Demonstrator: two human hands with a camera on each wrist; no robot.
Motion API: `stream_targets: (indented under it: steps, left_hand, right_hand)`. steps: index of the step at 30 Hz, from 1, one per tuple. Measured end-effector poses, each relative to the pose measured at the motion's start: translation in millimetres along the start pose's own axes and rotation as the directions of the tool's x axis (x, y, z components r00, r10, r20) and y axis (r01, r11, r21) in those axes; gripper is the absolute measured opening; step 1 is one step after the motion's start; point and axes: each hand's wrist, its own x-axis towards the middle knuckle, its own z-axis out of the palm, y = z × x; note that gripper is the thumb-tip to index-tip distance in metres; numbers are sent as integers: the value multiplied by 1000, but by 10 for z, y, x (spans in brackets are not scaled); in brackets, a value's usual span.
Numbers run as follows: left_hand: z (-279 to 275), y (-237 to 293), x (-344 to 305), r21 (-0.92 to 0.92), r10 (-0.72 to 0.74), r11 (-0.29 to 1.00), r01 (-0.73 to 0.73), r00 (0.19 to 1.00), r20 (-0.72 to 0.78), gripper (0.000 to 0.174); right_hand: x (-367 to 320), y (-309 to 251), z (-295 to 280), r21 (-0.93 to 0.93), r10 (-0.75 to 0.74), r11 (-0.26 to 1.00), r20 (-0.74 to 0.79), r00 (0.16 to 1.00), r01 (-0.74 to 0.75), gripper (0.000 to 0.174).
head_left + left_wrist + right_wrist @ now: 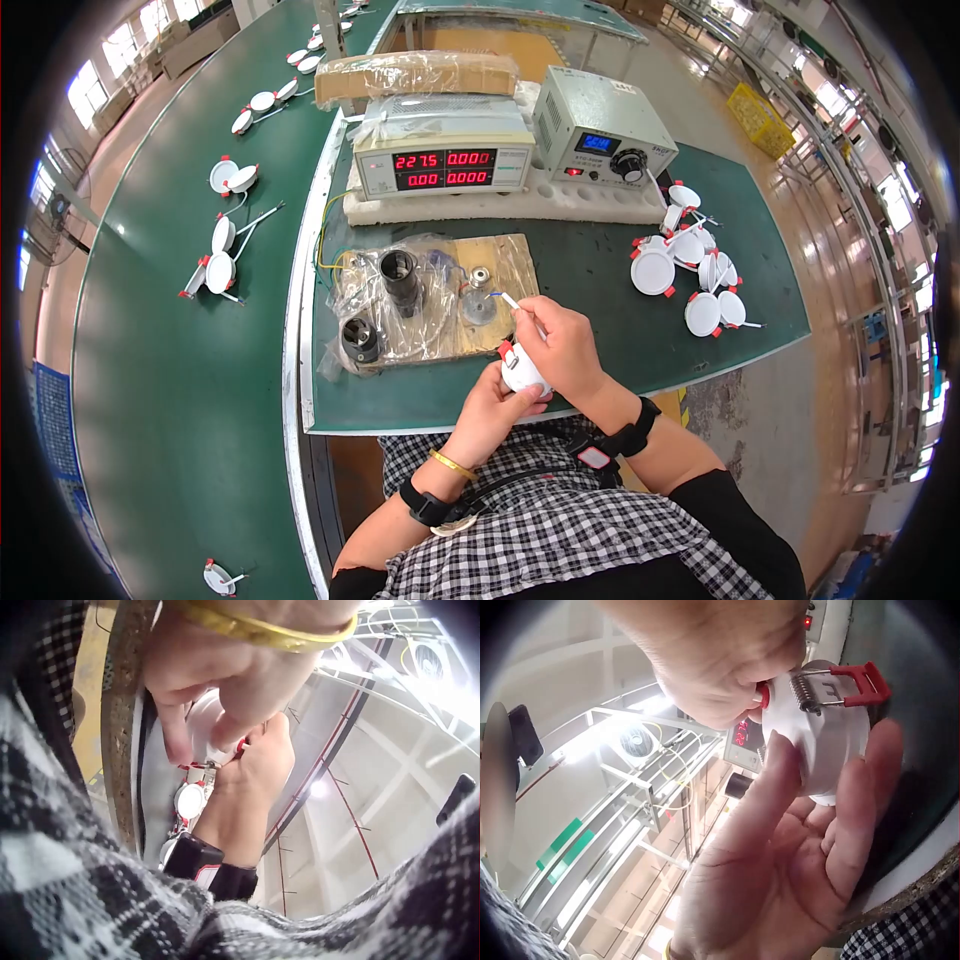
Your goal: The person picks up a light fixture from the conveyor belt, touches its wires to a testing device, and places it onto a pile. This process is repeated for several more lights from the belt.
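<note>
My left hand (487, 412) grips a round white lamp (520, 370) at its rim, near the table's front edge. In the right wrist view the lamp (817, 739) shows a spring and a red clip, with the left fingers and thumb around it. My right hand (562, 352) pinches the lamp's white cable (510, 300), whose thin wire ends point at the metal contact (480, 277) on the wooden board (515, 262). Whether the wires touch that contact, I cannot tell. Two black sockets (399, 280) stand on the plastic-covered left part of the board.
Behind the board stand a meter with red digits (445, 170) and a grey power unit (605, 130) on white foam (500, 207). Several white lamps (653, 272) lie at the right. More lamps (221, 272) lie on the long green table (180, 400) at the left.
</note>
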Motion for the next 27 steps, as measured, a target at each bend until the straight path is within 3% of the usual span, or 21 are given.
stream_targets:
  steps: [6,16,18,21,27]
  left_hand:
    - [-24,-27,-2,-44,69,997,-68,997,21,30]
    - [-59,-31,3,-60,73,996,-69,995,66,34]
    - [-113,6,-12,-237,47,972,-7,986,163,40]
    - [-150,43,-18,-349,37,936,42,976,215,45]
    - [-147,56,-7,-303,44,953,26,974,221,47]
  right_hand:
    - [55,-49,11,43,14,999,-7,1000,-14,9]
    - [60,-37,15,21,37,999,-20,999,-36,10]
    - [68,-8,32,-13,24,1000,-28,999,-25,13]
    - [98,-40,30,-24,62,998,-10,998,-62,13]
    - [141,-59,30,-68,104,992,5,995,-103,14]
